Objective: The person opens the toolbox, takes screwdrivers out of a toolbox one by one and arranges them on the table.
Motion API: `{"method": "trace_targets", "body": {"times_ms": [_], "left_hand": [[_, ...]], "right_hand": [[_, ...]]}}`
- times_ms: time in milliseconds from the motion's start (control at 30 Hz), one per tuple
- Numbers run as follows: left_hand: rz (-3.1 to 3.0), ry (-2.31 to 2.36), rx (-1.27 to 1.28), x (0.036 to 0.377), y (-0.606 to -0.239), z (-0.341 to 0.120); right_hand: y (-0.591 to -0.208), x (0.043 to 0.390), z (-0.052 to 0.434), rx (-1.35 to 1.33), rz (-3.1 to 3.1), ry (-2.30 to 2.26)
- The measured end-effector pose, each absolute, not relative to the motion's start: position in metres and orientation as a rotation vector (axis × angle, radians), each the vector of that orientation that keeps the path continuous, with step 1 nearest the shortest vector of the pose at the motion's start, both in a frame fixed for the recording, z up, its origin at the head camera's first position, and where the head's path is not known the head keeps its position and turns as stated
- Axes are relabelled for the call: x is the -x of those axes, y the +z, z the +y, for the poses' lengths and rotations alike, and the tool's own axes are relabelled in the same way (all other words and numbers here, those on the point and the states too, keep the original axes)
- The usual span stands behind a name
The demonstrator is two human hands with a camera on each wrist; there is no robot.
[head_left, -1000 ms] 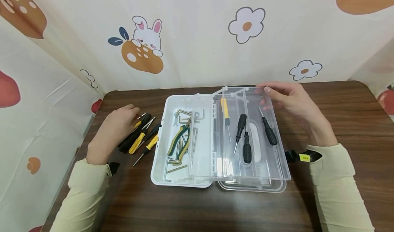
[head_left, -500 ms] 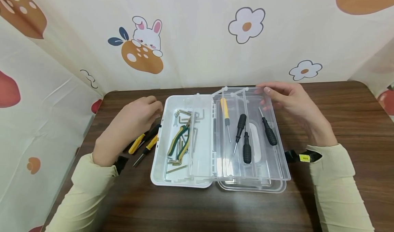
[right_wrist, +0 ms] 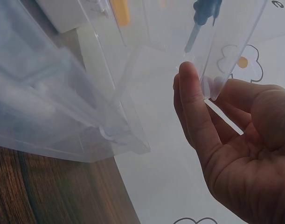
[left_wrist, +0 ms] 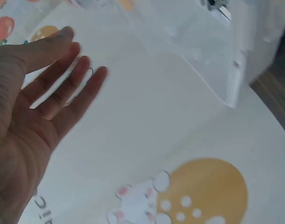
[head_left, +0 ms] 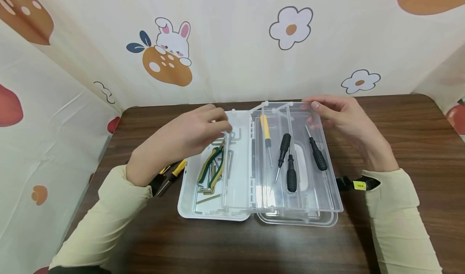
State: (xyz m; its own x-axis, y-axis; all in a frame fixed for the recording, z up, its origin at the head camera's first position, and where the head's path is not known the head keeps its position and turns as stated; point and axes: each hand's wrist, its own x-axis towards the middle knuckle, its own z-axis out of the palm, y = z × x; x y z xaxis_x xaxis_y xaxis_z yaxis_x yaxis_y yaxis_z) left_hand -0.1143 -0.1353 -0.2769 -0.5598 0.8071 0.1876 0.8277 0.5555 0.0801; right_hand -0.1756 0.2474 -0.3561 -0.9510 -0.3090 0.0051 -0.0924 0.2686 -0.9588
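Two hands at the toolbox, left hand [head_left: 189, 134] loose-fingered over white base [head_left: 189, 203], right hand [head_left: 339, 118] pinching clear tray [head_left: 328, 185] corner.

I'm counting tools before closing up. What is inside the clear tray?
The clear tray holds one yellow-handled screwdriver and three black-handled screwdrivers. The right hand covers its far right corner, so anything there is hidden.

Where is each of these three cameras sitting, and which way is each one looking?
Head: worn on the head, looking down at the dark wooden table and the open white plastic toolbox; both hands and sleeves show.
Left wrist: looks past the open left hand toward the cartoon-printed curtain.
Right wrist: looks up at the right hand pinching the clear plastic tray.
Head and right wrist views share that tray.
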Motion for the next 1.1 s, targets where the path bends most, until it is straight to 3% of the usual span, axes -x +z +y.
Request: {"method": "trace_targets", "body": {"times_ms": [1100], "left_hand": [[-2.396,0.043,1.913,0.125,-0.277,-0.038]], "right_hand": [[-0.358,0.177,0.25,0.424,2.305,-1.808]]}}
